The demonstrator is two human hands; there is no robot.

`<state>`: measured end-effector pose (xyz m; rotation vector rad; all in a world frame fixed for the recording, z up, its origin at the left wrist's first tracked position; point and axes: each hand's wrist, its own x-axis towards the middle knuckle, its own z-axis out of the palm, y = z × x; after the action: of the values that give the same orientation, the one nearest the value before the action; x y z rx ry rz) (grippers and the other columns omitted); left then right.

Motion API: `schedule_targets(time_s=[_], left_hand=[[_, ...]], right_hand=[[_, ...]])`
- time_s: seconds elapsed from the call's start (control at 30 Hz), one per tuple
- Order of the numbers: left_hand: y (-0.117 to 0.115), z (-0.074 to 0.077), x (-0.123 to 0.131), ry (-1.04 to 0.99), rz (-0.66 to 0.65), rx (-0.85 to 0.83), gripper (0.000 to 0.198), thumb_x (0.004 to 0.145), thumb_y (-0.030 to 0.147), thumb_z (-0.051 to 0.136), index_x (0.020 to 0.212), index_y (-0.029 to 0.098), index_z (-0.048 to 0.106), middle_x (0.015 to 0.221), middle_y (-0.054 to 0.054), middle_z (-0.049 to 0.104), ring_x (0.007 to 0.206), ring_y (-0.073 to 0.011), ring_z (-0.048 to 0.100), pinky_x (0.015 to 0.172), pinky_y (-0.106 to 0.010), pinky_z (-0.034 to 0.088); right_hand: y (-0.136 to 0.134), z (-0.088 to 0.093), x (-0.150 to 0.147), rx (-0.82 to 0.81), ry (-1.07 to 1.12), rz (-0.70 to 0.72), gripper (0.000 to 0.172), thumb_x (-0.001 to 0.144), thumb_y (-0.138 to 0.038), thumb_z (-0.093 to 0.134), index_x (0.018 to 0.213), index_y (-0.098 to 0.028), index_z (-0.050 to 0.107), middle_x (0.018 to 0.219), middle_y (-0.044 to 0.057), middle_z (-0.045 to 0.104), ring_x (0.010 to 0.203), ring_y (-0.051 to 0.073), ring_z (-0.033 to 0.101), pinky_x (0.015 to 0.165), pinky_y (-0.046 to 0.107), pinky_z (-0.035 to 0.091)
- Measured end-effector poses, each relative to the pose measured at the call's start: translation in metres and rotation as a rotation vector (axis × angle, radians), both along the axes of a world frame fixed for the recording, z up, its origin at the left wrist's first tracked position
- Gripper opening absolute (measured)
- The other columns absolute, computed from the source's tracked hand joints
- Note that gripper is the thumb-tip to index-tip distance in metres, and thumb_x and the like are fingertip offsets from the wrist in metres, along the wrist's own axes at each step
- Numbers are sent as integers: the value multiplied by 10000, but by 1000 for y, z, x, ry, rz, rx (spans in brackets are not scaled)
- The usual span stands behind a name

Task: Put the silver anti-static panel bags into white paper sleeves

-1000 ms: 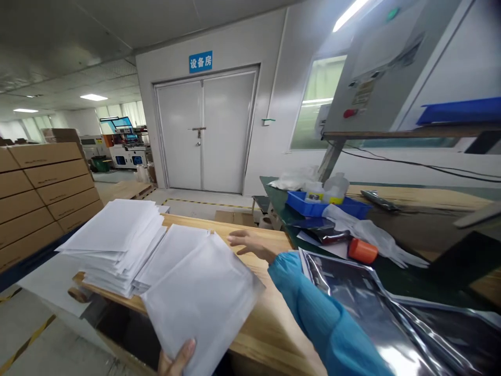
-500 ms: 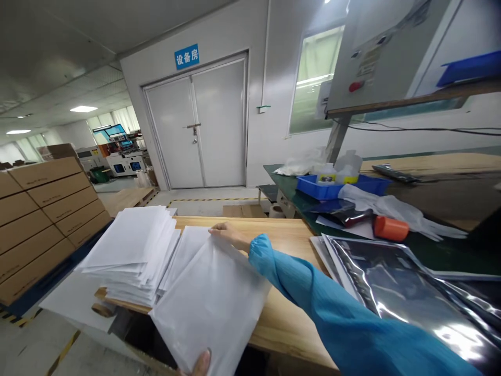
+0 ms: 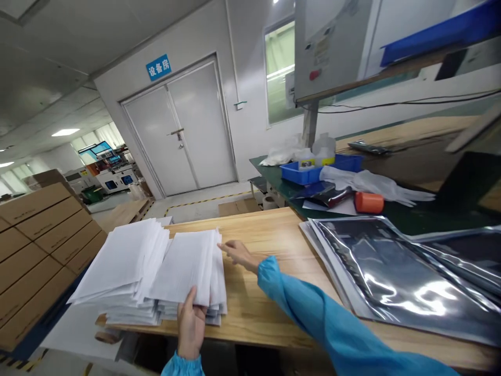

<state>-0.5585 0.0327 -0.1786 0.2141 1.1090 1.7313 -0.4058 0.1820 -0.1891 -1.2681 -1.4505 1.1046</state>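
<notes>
Two stacks of white paper bags lie side by side on a wooden table point(image 3: 274, 230). My left hand point(image 3: 190, 326) grips the near edge of the top white bag point(image 3: 183, 266) on the right stack, thumb on top. The left stack point(image 3: 117, 266) is larger and fanned out. My right hand point(image 3: 239, 254), in a blue sleeve, rests at the right stack's far right edge with fingers stretched out, holding nothing.
Shiny silver foil bags point(image 3: 383, 277) lie on the table's right side. Behind them are an orange cylinder point(image 3: 369, 202), white gloves point(image 3: 371, 183) and a blue tray point(image 3: 309, 172). Stacked cardboard boxes point(image 3: 35, 235) stand on the left. Grey double doors point(image 3: 183, 141) are ahead.
The white bag that my hands held up over the table edge now lies on the right stack. My right hand has let go of its far corner and moved to the stack's side.
</notes>
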Motion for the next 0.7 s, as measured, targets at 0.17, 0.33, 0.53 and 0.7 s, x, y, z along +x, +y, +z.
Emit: schedule_targets(time_s=[0.17,0.33,0.53,0.7], left_hand=[[6,3,6,11,-74,46,210,775,6,603,943,119,657,851,-83,731,727,-182,704,613,-276,592],[13,5,19,15,-106,33,210,746,-22,617,898,117,657,790,-67,727,710,-167,704,591,-231,573],[11,-2,17,137,-136,6,222,741,37,664,931,152,653,876,-63,729,779,-168,699,614,-240,569],[-5,-10,-12,455,-308,-223,300,656,346,791,781,110,654,738,-83,709,612,-186,676,508,-255,535]], right_hand=[[-11,-26,-35,13,58,-2,362,802,-423,497,676,-130,668,625,41,635,663,183,584,598,267,424],[-17,-37,-42,44,144,-46,256,753,-287,496,733,-138,703,729,51,696,734,200,610,666,280,456],[-25,-37,-60,61,195,-89,208,714,-211,506,699,-128,696,667,37,677,678,190,595,600,260,438],[-22,-33,-52,40,180,-78,209,737,-257,532,661,-133,682,667,58,670,709,222,617,673,302,464]])
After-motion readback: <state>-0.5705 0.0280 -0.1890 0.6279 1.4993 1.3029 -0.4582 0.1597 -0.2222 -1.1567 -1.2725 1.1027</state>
